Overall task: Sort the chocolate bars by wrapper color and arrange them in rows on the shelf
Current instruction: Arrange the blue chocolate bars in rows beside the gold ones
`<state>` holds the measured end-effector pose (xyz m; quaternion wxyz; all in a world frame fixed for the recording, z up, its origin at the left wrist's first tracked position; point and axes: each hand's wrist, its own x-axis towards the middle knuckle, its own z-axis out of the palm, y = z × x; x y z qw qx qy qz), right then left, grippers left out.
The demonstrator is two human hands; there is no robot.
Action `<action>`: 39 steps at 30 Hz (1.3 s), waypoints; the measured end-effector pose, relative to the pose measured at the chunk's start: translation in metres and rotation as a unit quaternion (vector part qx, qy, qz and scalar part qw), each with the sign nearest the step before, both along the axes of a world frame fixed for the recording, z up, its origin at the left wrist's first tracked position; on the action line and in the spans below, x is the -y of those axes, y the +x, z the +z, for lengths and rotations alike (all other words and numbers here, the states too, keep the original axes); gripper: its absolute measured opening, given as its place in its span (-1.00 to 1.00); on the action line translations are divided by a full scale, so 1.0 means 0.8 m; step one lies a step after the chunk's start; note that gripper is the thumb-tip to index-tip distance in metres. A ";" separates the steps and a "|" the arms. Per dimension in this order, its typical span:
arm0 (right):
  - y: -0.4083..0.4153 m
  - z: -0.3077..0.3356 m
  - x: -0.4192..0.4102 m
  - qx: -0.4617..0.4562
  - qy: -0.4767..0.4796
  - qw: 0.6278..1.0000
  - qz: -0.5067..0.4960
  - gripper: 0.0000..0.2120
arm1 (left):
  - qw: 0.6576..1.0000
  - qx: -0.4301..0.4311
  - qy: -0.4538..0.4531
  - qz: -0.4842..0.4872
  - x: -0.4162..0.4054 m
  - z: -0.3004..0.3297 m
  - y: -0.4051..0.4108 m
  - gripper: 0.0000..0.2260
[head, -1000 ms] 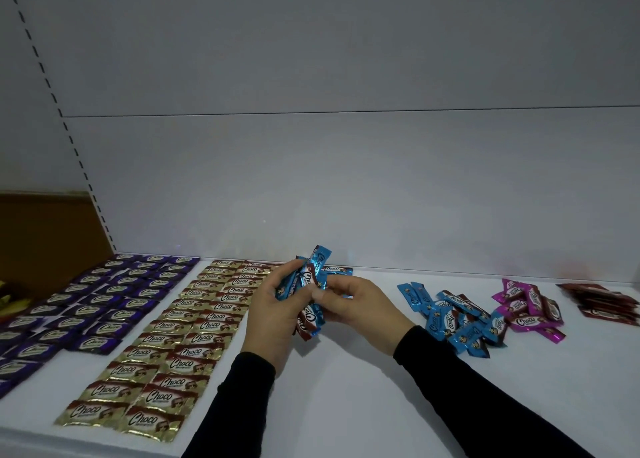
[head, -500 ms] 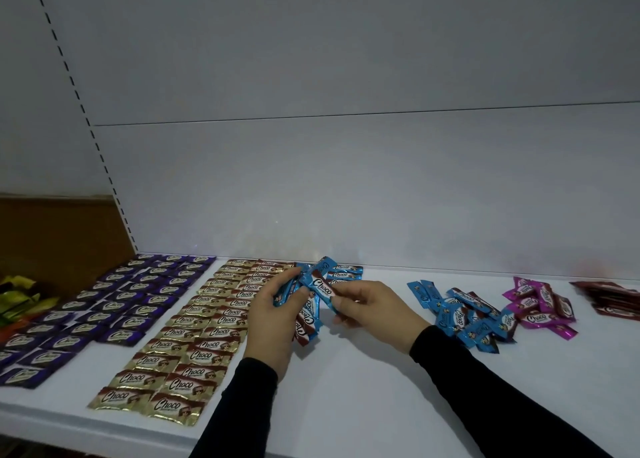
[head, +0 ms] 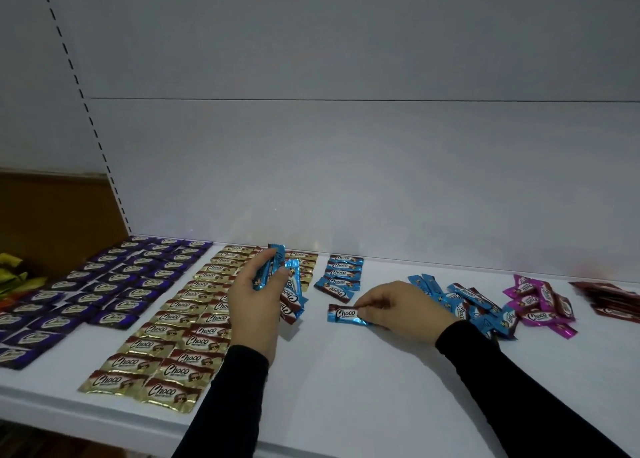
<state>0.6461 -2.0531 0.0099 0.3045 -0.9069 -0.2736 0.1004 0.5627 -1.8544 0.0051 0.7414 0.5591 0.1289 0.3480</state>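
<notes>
Blue bar (pinched by right hand) touches the shelf.

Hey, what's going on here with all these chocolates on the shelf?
A person is sorting Choco bars by wrapper colour on a white shelf. The left hand holds a bunch of blue bars, while the right hand pinches one blue bar at the front of a short blue column. Purple rows and gold rows are laid out; a blue pile, pink pile and dark red pile wait.
</notes>
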 end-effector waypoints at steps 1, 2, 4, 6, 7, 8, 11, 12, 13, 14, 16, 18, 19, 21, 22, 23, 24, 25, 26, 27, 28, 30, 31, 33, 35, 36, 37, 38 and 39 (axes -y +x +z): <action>-0.001 0.000 -0.001 0.009 0.003 1.000 -0.006 -0.85 | 1.000 0.000 0.002 0.001 0.000 0.000 0.000 -0.69; -0.002 -0.002 -0.003 0.017 0.009 1.000 -0.012 -0.84 | 1.000 -0.001 0.004 0.004 -0.001 -0.001 0.001 -0.70; -0.005 -0.005 -0.007 0.033 0.010 0.999 -0.016 -0.83 | 1.000 -0.004 0.005 0.011 -0.001 -0.002 0.004 -0.69; -0.008 -0.007 -0.013 0.050 0.004 0.999 -0.019 -0.83 | 1.000 -0.010 0.001 0.013 -0.002 -0.001 0.008 -0.68; -0.009 -0.007 -0.016 0.058 0.011 0.998 -0.030 -0.85 | 1.000 -0.010 -0.001 0.013 -0.003 -0.001 0.010 -0.68; -0.009 -0.007 -0.018 0.064 0.027 0.996 -0.047 -0.88 | 1.000 -0.010 0.000 0.012 -0.003 -0.001 0.012 -0.67; 0.000 -0.004 -0.028 0.088 0.053 0.991 -0.085 -0.90 | 1.000 -0.015 0.016 0.016 -0.004 -0.003 0.017 -0.66; 0.004 -0.002 -0.033 0.097 0.044 0.990 -0.088 -0.89 | 0.999 -0.019 0.020 0.019 -0.004 -0.005 0.019 -0.65; 0.008 0.000 -0.040 0.102 0.033 0.990 -0.091 -0.86 | 0.999 -0.025 0.027 0.021 -0.004 -0.006 0.020 -0.64; 0.011 0.000 -0.048 0.106 0.017 0.990 -0.095 -0.84 | 0.999 -0.032 0.035 0.022 -0.005 -0.008 0.021 -0.64; 0.014 -0.002 -0.061 0.111 -0.019 0.989 -0.100 -0.79 | 0.998 -0.037 0.041 0.023 -0.006 -0.010 0.021 -0.64; 0.014 -0.006 -0.069 0.113 -0.048 0.987 -0.101 -0.77 | 0.998 -0.037 0.041 0.026 -0.007 -0.011 0.021 -0.63; 0.014 -0.007 -0.070 0.113 -0.052 0.987 -0.099 -0.77 | 0.998 -0.036 0.040 0.028 -0.008 -0.011 0.021 -0.63; 0.014 -0.006 -0.071 0.113 -0.050 0.988 -0.089 -0.71 | 0.998 -0.034 0.046 0.029 -0.009 -0.011 0.022 -0.64; 0.013 -0.004 -0.069 0.113 -0.049 0.989 -0.084 -0.66 | 0.998 -0.033 0.050 0.027 -0.010 -0.012 0.023 -0.64; 0.011 -0.003 -0.068 0.109 -0.045 0.990 -0.077 -0.62 | 0.998 -0.033 0.051 0.023 -0.010 -0.013 0.023 -0.63; 0.010 -0.003 -0.067 0.100 -0.038 0.992 -0.069 -0.61 | 0.998 -0.033 0.052 0.019 -0.010 -0.014 0.024 -0.64; 0.009 -0.003 -0.066 0.088 -0.028 0.994 -0.064 -0.61 | 0.998 -0.033 0.053 0.016 -0.009 -0.014 0.024 -0.64; 0.008 -0.004 -0.066 0.077 -0.010 0.995 -0.062 -0.65 | 0.998 -0.036 0.054 0.014 -0.008 -0.015 0.024 -0.65; 0.007 -0.004 -0.065 0.067 0.021 0.995 -0.067 -0.71 | 0.998 -0.040 0.054 0.011 -0.008 -0.016 0.024 -0.66; 0.007 -0.003 -0.063 0.055 0.071 0.993 -0.079 -0.80 | 0.997 -0.048 0.054 0.009 -0.008 -0.018 0.025 -0.68; 0.010 0.002 -0.058 0.008 0.201 0.974 -0.104 -0.92 | 0.997 -0.064 0.048 -0.002 -0.008 -0.021 0.026 -0.70; 0.010 0.006 -0.056 -0.035 0.256 0.961 -0.103 -0.91 | 0.997 -0.069 0.044 -0.010 -0.008 -0.022 0.026 -0.71; 0.004 0.013 -0.054 -0.144 0.330 0.930 -0.069 -0.87 | 0.996 -0.075 0.049 -0.031 -0.007 -0.024 0.026 -0.71; -0.003 0.013 -0.058 -0.191 0.346 0.917 -0.050 -0.79 | 0.994 -0.068 0.048 -0.070 -0.005 -0.024 0.025 -0.73; -0.007 0.012 -0.060 -0.193 0.344 0.917 -0.050 -0.78 | 0.993 -0.064 0.046 -0.091 -0.003 -0.023 0.024 -0.73; -0.010 0.011 -0.062 -0.190 0.342 0.919 -0.053 -0.79 | 0.991 -0.066 0.044 -0.106 -0.002 -0.023 0.024 -0.74; -0.012 0.010 -0.063 -0.185 0.340 0.920 -0.054 -0.81 | 0.990 -0.069 0.044 -0.116 -0.001 -0.023 0.023 -0.74; -0.014 0.010 -0.063 -0.180 0.335 0.924 -0.051 -0.84 | 0.989 -0.071 0.045 -0.119 0.000 -0.022 0.022 -0.75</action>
